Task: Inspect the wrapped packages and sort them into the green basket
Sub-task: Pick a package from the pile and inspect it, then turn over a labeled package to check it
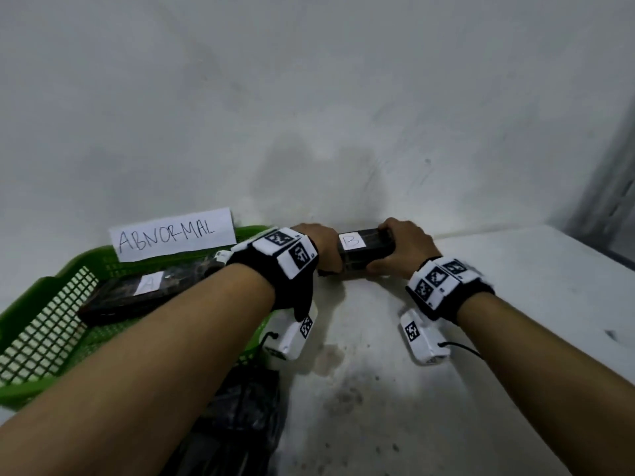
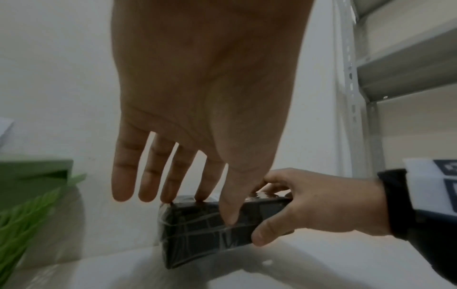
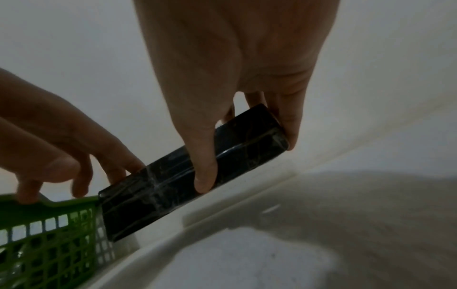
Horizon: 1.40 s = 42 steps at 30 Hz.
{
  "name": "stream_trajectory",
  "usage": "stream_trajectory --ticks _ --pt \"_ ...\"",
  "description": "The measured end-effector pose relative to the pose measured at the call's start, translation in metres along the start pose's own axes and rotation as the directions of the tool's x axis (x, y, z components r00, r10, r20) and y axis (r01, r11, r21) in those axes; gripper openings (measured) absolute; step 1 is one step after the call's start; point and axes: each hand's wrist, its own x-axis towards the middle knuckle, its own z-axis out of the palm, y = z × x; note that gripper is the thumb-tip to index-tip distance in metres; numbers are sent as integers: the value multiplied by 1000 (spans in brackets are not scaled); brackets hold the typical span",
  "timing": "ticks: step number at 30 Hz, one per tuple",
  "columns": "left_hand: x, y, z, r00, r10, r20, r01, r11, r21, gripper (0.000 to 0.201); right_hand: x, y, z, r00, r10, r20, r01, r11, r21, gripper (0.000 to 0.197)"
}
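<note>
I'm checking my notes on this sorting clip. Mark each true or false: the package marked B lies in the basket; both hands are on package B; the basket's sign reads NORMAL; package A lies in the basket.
1. Package B lies in the green basket: false, it is at the wall, beside the basket.
2. The left hand and right hand are both on package B: true.
3. The sign reads NORMAL: false, ABNORMAL.
4. Package A lies in the basket: true.

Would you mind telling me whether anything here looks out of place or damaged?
Nothing clearly damaged. Package B, held in both hands, shows only wrinkled wrap. Dark speckled stains mark the white table near the green basket.
</note>
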Motion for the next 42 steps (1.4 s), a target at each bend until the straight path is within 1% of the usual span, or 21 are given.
stream_trajectory --ticks 3,7,10,13,15,17,19,21,23,25,26,27,29,30,31,32,34,37,38,39,42 --pt "16 -3 4 999 -30 -20 30 999 16 44 20 2 15 998 -9 55 8 1000 2 80" --pt "32 -4 12 997 -46 59 47 999 -17 36 33 6 25 994 -14 111 15 1000 -9 82" --pt "36 -4 15 996 -48 70 51 998 -39 35 29 8 27 992 2 127 4 999 -41 83" --pt "30 -3 5 997 -38 64 41 998 -41 38 21 2 20 994 9 110 -1 997 -78 95" --pt "20 -7 -5 999 -30 17 31 998 -58 41 16 -5 8 993 0 116 10 996 -86 98" --pt "9 -14 -14 997 -23 -70 15 993 -118 40 9 -13 -7 995 -13 102 24 994 -102 92" --pt "-5 -22 -22 985 -23 -171 -12 979 -203 36 1 -25 -24 997 -51 66 56 995 -87 79" --pt "-28 -32 -31 966 -43 -255 -44 944 -327 33 -13 -46 -41 992 -118 39 118 993 -19 61" --pt "-58 -43 -37 947 -62 -314 -91 889 -450 31 -31 -75 -56 983 -182 30 180 981 71 43" --pt "-93 -57 -37 930 -79 -359 -131 841 -524 28 -55 -106 -64 962 -264 73 257 962 95 29" --pt "-109 -64 -34 928 -89 -363 -141 816 -560 27 -69 -118 -66 943 -309 124 301 950 80 26" --pt "-128 -72 -28 930 -104 -352 -140 785 -603 29 -84 -131 -64 910 -360 208 355 933 61 25" --pt "-162 -83 -15 951 -130 -279 -115 690 -715 39 -116 -149 -58 818 -406 407 426 904 44 26" --pt "-180 -90 -7 963 -139 -230 -88 645 -759 44 -132 -157 -50 774 -414 478 455 890 34 27" --pt "-195 -95 0 971 -137 -196 -71 618 -783 47 -145 -163 -42 745 -427 513 489 872 17 27" --pt "-211 -102 9 976 -134 -173 -57 608 -792 47 -157 -170 -33 728 -441 525 519 855 -2 27" --pt "-235 -114 23 978 -134 -159 -45 613 -789 44 -174 -181 -16 721 -461 517 556 831 -35 29" --pt "-264 -129 45 977 -130 -171 -37 683 -730 36 -195 -199 8 740 -505 445 617 773 -148 35" --pt "-269 -133 50 977 -125 -174 -38 700 -713 34 -202 -204 11 741 -532 410 629 763 -147 35" --pt "-276 -137 54 977 -129 -171 -32 699 -714 33 -209 -211 14 732 -561 386 643 756 -119 34" --pt "-307 -159 62 971 -180 -157 1 662 -749 31 -225 -243 15 687 -612 391 679 733 -47 33"
